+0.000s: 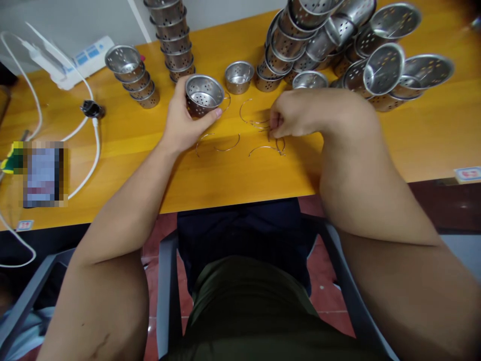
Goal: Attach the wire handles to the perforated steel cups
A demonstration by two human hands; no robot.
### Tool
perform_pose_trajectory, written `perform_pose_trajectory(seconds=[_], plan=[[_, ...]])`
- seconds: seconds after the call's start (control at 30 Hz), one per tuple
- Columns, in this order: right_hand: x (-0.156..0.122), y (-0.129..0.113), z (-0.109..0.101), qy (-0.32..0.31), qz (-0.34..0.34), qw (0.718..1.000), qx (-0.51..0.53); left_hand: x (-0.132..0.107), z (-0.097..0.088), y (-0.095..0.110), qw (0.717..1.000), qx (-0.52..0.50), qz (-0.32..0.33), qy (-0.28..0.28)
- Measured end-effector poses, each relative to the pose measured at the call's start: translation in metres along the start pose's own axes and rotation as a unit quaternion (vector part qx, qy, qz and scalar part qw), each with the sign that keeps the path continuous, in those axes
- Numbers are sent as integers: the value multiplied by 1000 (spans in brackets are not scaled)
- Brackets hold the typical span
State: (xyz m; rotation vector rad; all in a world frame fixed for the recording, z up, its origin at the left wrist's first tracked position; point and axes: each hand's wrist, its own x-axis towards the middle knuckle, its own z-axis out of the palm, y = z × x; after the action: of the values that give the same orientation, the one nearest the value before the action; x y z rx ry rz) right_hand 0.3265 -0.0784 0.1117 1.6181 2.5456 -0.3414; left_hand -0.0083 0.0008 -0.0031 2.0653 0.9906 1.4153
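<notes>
My left hand (184, 118) is wrapped round a perforated metal cup (205, 95), its open mouth tilted up toward me. A thin wire arc (228, 102) shows just right of that cup; whether it is attached cannot be told. Over the table, my right hand (287, 114) is closed in a pinch at a thin curved wire (259, 122), its fingertips partly hidden. Several more curved wires lie about on the wood between the hands, among them one wire (229, 149) near the middle and another wire (263, 147) below my right fingers.
Beyond my hands stands a single metal cup (239, 79). Stacked cups rise at the back (176, 40) and left (137, 80); a large heap of cups (300, 45) fills the back right. A power strip (84, 60), white cables and a blurred phone-like object (43, 175) lie left.
</notes>
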Motion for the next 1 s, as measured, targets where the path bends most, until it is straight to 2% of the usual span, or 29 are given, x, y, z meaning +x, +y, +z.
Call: perform_pose_trajectory(seconds=[0.1,0.23,0.37,0.53,0.67,0.8,0.87,1.0], plan=[[0,-22,-7,-78,42,995,-46,1,2,-11,1000,-25,6,9],[-5,-52,-12,-63,75,990,-105,1,5,-22,999,-33,12,21],[-3,-51,-9,-43,58,993,-95,0,5,-14,1000,-19,12,22],[-3,-32,-13,46,-3,997,55,0,1,14,1000,-19,-12,3],[-4,-30,-12,96,-8,977,192,-1,-2,27,1000,-16,-5,-3],[3,-32,-5,99,-1,944,315,0,-1,33,1000,-21,-13,-2],[6,-34,-3,111,9,933,343,1,0,33,999,-36,-28,1],[9,-38,-4,144,8,928,342,3,2,27,998,-47,-33,11]])
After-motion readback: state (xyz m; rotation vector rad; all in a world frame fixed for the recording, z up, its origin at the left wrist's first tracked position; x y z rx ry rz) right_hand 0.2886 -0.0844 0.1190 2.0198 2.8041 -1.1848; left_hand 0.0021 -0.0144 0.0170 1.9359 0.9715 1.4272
